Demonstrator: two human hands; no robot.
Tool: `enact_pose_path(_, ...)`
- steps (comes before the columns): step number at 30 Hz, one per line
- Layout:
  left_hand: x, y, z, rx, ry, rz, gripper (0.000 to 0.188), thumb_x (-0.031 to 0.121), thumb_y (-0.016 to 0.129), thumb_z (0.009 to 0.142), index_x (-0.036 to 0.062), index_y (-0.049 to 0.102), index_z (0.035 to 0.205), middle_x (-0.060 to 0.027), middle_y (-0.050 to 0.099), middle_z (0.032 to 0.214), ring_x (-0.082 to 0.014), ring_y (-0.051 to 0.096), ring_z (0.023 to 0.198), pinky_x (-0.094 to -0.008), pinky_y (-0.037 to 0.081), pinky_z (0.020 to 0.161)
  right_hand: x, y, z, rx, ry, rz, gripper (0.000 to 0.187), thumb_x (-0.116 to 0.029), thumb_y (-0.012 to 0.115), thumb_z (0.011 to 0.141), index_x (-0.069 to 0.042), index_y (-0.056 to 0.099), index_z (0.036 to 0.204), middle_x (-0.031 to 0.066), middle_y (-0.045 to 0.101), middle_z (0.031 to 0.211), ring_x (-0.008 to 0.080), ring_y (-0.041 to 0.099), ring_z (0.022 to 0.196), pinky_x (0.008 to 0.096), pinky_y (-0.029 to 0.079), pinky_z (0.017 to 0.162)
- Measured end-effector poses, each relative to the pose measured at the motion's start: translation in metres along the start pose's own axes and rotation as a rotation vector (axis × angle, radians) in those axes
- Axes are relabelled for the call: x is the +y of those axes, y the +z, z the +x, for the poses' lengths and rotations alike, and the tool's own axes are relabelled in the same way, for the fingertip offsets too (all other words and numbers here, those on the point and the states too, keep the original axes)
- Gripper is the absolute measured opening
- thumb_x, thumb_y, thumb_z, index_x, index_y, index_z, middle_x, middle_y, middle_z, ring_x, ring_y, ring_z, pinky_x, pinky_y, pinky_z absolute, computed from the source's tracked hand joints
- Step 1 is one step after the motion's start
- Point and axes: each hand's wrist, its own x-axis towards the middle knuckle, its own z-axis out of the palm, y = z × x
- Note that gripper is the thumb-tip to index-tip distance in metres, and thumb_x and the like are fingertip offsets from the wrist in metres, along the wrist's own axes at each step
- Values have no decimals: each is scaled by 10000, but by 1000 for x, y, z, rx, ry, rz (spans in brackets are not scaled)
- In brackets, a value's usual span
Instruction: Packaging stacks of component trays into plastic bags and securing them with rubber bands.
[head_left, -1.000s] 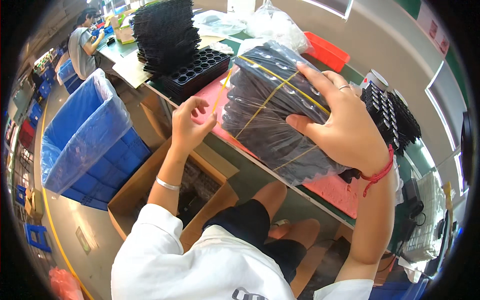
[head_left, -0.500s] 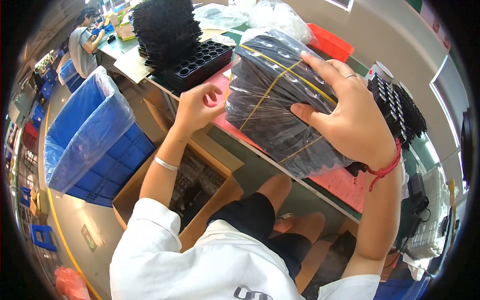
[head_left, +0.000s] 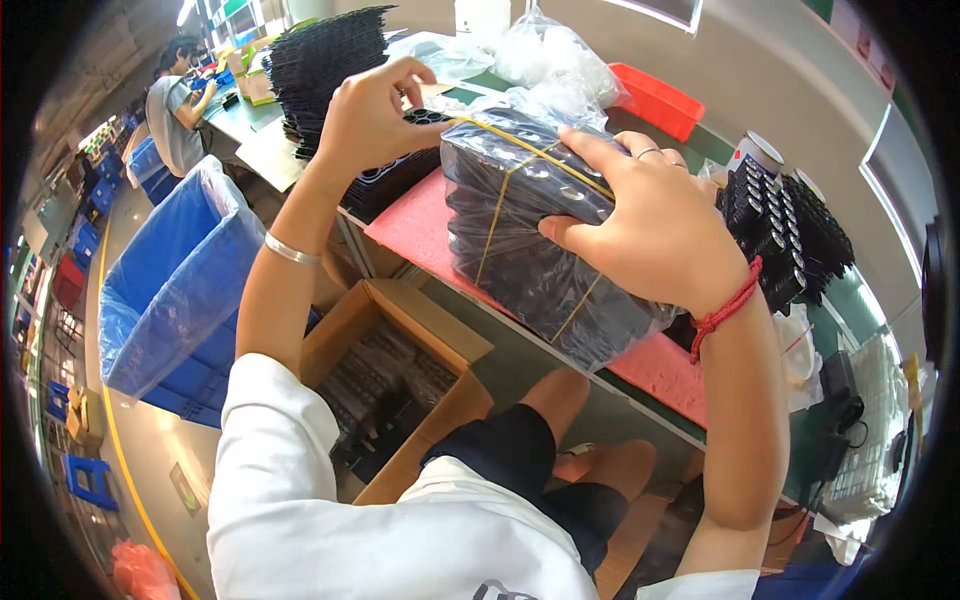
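A bundle of black plastic trays, wrapped in clear film, sits tilted at the bench edge in front of me. Yellow rubber bands cross its top and side. My right hand grips the bundle's right part, fingers over the top and thumb pressed on the near face. At the upper left corner, my left hand has its fingers curled, with the thumb at the end of a rubber band that runs over the top edge. Its exact grip on the band is partly hidden.
Beneath the bundle lies a pink mat. Behind stand stacked black trays, a clear plastic bag and a red bin. More black trays stand right. Below are an open carton and a lined blue crate. A co-worker sits far left.
My left hand has risen up and away from the bundle's left side to its upper corner. The bundle has turned slightly and shifted a little left, my right hand staying on it.
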Motion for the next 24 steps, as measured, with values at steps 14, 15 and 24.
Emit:
enact_pose_path(14, -2, -20, 47, -274, -41, -517, 251, 234, 640, 908, 7, 683, 1005, 4, 651, 847, -54, 556, 775, -200, 445, 705, -2, 9, 13, 11, 15, 57, 722, -562, 658, 726, -101, 573, 1276, 220, 597, 1181, 385, 528, 1171, 522, 391, 966)
enact_pose_path(15, 10, -22, 46, -363, 73, -450, 255, 243, 654, 895, 23, 677, 1021, 10, 649, 858, -51, 547, 775, -209, 452, 700, -2, 9, 14, 94, 2, 107, 740, -577, 656, 726, -60, 578, 1249, 214, 615, 1141, 379, 545, 1148, 501, 400, 961)
enact_pose_path(24, 115, 10, 51, -818, 611, -241, 1004, 422, 862, 574, 4, 416, 1369, -220, 489, 1320, -332, 450, 1251, -383, 359, 1056, 18, 4, -36, 1033, -479, 396, 157, 63, 627, 682, -25, 624, 812, 89, 640, 821, 269, 596, 770, 345, 460, 738)
